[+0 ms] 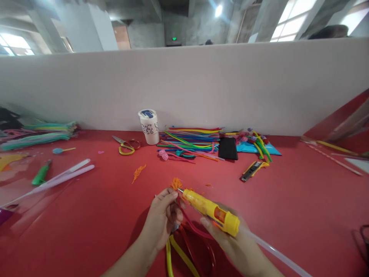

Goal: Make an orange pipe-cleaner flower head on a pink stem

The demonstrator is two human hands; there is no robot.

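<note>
My right hand (230, 238) is wrapped round a yellow hot glue gun (207, 206), and a long translucent glue stick (276, 252) sticks out of its back end. The gun's metal nozzle points at an orange fuzzy tuft (176, 183); I cannot tell if they touch. My left hand (163, 209) pinches the base of this tuft between thumb and fingers. A dark pink strand (194, 227) runs from near my left fingers toward my right hand. Below hang yellow strands (180, 252) and red loops (209, 250), partly hidden by my hands.
Scissors (125, 148), a white lidded cup (150, 129), many coloured pipe cleaners (190, 138) and a black phone-like slab (228, 148) line the red table's back. A utility knife (252, 171) lies right; a green-handled tool (42, 175) lies left. A white partition (184, 88) stands behind.
</note>
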